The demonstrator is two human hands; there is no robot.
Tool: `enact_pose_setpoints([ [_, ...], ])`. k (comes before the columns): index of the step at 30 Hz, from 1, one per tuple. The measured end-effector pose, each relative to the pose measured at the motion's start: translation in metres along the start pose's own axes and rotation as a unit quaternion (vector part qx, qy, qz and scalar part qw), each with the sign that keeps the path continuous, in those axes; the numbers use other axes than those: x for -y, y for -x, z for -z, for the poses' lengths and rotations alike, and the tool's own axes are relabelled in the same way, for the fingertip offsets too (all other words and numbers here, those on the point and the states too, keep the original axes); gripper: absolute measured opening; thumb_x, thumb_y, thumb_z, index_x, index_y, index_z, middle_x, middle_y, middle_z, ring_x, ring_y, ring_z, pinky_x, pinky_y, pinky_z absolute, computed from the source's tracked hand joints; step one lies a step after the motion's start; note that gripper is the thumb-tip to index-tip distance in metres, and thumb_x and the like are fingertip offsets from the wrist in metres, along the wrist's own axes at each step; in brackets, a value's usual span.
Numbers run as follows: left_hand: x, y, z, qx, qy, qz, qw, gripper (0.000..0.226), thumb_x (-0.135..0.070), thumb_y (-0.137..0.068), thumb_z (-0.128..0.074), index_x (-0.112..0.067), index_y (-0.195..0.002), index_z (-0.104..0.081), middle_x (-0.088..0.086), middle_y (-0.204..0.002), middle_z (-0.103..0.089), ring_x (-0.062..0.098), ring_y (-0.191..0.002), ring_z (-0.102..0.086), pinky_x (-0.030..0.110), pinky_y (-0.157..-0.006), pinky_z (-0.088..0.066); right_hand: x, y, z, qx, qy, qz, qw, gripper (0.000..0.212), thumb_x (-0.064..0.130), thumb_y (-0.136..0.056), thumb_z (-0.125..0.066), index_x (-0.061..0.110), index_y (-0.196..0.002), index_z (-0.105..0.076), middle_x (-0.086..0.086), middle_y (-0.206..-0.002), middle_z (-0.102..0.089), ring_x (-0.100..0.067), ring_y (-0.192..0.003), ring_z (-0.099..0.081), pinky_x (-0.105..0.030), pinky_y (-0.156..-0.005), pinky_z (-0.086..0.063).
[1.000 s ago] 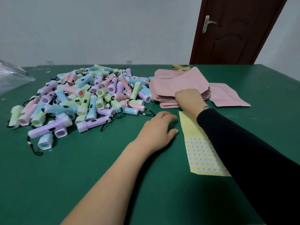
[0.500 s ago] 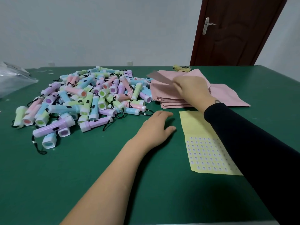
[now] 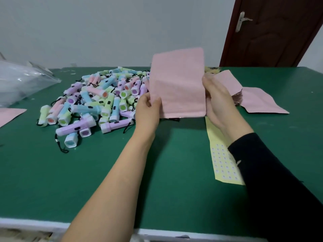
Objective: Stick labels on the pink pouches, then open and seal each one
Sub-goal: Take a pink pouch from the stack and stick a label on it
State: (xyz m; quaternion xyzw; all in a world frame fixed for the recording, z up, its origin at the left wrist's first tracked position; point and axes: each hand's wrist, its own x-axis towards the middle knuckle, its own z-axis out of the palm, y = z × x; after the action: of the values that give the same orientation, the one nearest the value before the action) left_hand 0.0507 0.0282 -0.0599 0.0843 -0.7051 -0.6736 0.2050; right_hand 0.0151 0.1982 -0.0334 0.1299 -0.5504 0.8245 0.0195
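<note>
A pink pouch (image 3: pixel 177 82) is held upright above the green table (image 3: pixel 87 180), its flat face toward me. My left hand (image 3: pixel 147 110) pinches its lower left edge. My right hand (image 3: pixel 217 103) grips its right edge. Behind my right hand lies the stack of pink pouches (image 3: pixel 227 81), with one loose pouch (image 3: pixel 260 102) to its right. The yellow label sheet (image 3: pixel 222 154), covered in small round stickers, lies flat on the table under my right forearm.
A heap of pastel mini flashlights (image 3: pixel 97 102) with black cords fills the middle left of the table. A clear plastic bag (image 3: pixel 22 81) sits at the far left, and a pink pouch corner (image 3: pixel 8 114) shows at the left edge. A brown door (image 3: pixel 272 32) stands behind.
My right hand lifted one pouch off the stack and brought it up in front of me. My left hand rose from the table and took hold of its left edge.
</note>
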Motion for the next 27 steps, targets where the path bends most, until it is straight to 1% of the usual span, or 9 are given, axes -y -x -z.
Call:
enact_pose_setpoints([
  [3,0.000,0.001,-0.004,-0.049,0.031,0.027,0.998,0.007,-0.017,-0.097,-0.054,-0.024,-0.095,-0.056,-0.004,-0.090,-0.063,0.012,-0.080,-0.058,0.026,-0.074,-0.049,-0.015,0.011,-0.004,0.078,-0.128,-0.105,0.983,0.024,0.017,-0.095,-0.056,0.013,-0.119,-0.058,-0.008,-0.118,-0.070,-0.023,-0.112,-0.065,-0.047,-0.096,-0.051],
  [7,-0.001,-0.001,-0.005,-0.066,0.083,0.056,0.993,0.022,-0.016,-0.095,-0.061,-0.017,-0.111,-0.046,-0.004,-0.095,-0.064,0.004,-0.075,-0.062,0.012,-0.058,-0.049,-0.020,0.015,-0.010,0.070,-0.220,-0.100,0.968,0.030,-0.001,-0.096,-0.044,0.008,-0.122,-0.057,-0.012,-0.116,-0.070,-0.024,-0.108,-0.067,-0.038,-0.087,-0.056],
  [9,-0.002,0.002,-0.006,-0.071,0.073,0.055,0.993,0.029,-0.016,-0.094,-0.062,-0.018,-0.111,-0.040,-0.005,-0.100,-0.059,0.006,-0.081,-0.060,0.016,-0.066,-0.051,-0.020,0.016,-0.012,0.072,-0.258,-0.113,0.957,0.031,0.001,-0.097,-0.041,0.007,-0.124,-0.055,-0.012,-0.116,-0.070,-0.025,-0.108,-0.067,-0.040,-0.087,-0.056],
  [11,0.001,0.005,-0.008,-0.085,-0.053,0.001,0.995,0.034,-0.017,-0.089,-0.066,-0.018,-0.112,-0.040,-0.004,-0.111,-0.048,0.013,-0.103,-0.053,0.026,-0.089,-0.047,-0.024,0.017,-0.013,0.067,-0.258,-0.137,0.954,0.030,0.007,-0.100,-0.039,0.008,-0.126,-0.053,-0.012,-0.119,-0.068,-0.027,-0.111,-0.065,-0.045,-0.089,-0.055],
  [13,0.005,0.009,-0.009,-0.088,-0.213,-0.083,0.970,0.032,-0.020,-0.086,-0.069,-0.017,-0.113,-0.051,0.003,-0.128,-0.042,0.023,-0.124,-0.037,0.034,-0.103,-0.034,-0.026,0.018,-0.014,0.060,-0.242,-0.150,0.957,0.028,0.017,-0.103,-0.036,0.010,-0.125,-0.053,-0.011,-0.122,-0.067,-0.028,-0.113,-0.065,-0.046,-0.090,-0.054],
  [15,0.007,0.012,-0.011,-0.040,-0.294,-0.158,0.942,0.023,-0.027,-0.087,-0.069,-0.019,-0.108,-0.062,0.005,-0.133,-0.046,0.026,-0.129,-0.031,0.035,-0.107,-0.027,-0.025,0.018,-0.013,0.056,-0.248,-0.151,0.955,0.030,0.020,-0.104,-0.035,0.009,-0.127,-0.052,-0.012,-0.124,-0.066,-0.028,-0.114,-0.064,-0.045,-0.092,-0.052],
  [17,0.007,0.014,-0.016,0.018,-0.322,-0.203,0.924,0.020,-0.035,-0.088,-0.069,-0.021,-0.102,-0.066,0.000,-0.123,-0.056,0.026,-0.125,-0.035,0.033,-0.104,-0.026,-0.024,0.017,-0.010,0.050,-0.263,-0.144,0.953,0.032,0.006,-0.101,-0.036,0.004,-0.129,-0.051,-0.015,-0.119,-0.068,-0.029,-0.109,-0.066,-0.042,-0.091,-0.054],
  [21,0.002,0.017,-0.019,0.044,-0.280,-0.205,0.937,0.017,-0.037,-0.086,-0.072,-0.027,-0.095,-0.060,-0.005,-0.111,-0.061,0.022,-0.118,-0.041,0.023,-0.094,-0.026,-0.024,0.018,-0.009,0.076,-0.246,-0.116,0.959,0.052,-0.020,-0.084,-0.029,-0.003,-0.129,-0.047,-0.020,-0.111,-0.066,-0.029,-0.102,-0.067,-0.035,-0.086,-0.057],
  [27,-0.004,0.019,-0.014,0.057,-0.176,-0.190,0.964,0.019,-0.030,-0.084,-0.076,-0.025,-0.090,-0.059,-0.017,-0.100,-0.052,0.008,-0.110,-0.039,0.025,-0.094,-0.031,-0.029,0.019,-0.014,0.090,-0.221,-0.103,0.966,0.028,-0.007,-0.097,-0.039,-0.001,-0.114,-0.061,-0.016,-0.108,-0.071,-0.024,-0.101,-0.069,-0.028,-0.083,-0.056],
])
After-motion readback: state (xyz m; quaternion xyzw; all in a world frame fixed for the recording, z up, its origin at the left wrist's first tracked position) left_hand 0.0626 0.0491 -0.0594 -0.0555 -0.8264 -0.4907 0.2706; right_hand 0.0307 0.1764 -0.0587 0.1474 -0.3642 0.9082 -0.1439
